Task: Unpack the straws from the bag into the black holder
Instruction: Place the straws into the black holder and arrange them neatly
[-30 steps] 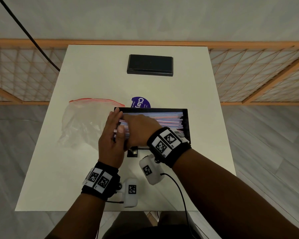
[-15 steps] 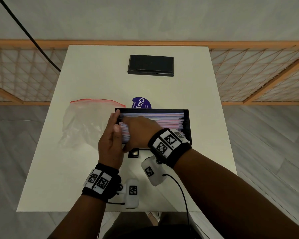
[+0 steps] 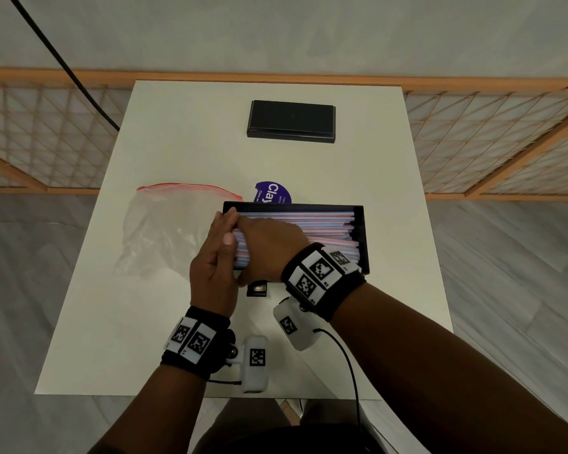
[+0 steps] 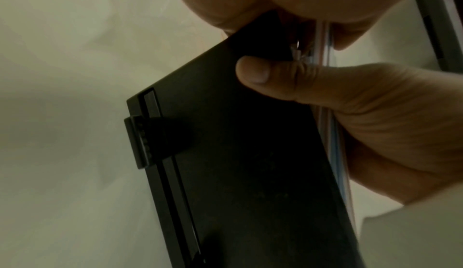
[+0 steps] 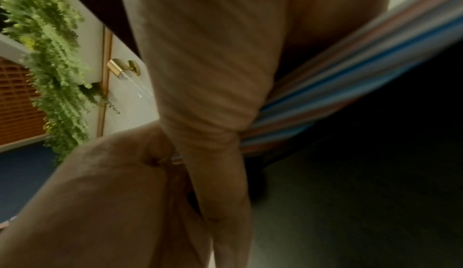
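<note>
The black holder lies open in the middle of the table, packed with pink, blue and white straws lying lengthwise. My right hand lies over the left part of the straws. Its thumb curls down onto the holder's front wall, clamping the straws under the palm. My left hand stands edge-up with straight fingers, flat against the left ends of the straws. The clear plastic bag with a red zip strip lies crumpled to the left of the holder.
A flat black lid rests at the far middle of the white table. A round purple label lies just behind the holder. A small black clip juts from the holder's front wall. A wooden lattice screen stands behind the table.
Both hands have stayed at the left end of the holder. The left hand's fingers have shifted slightly closer against the straw ends.
</note>
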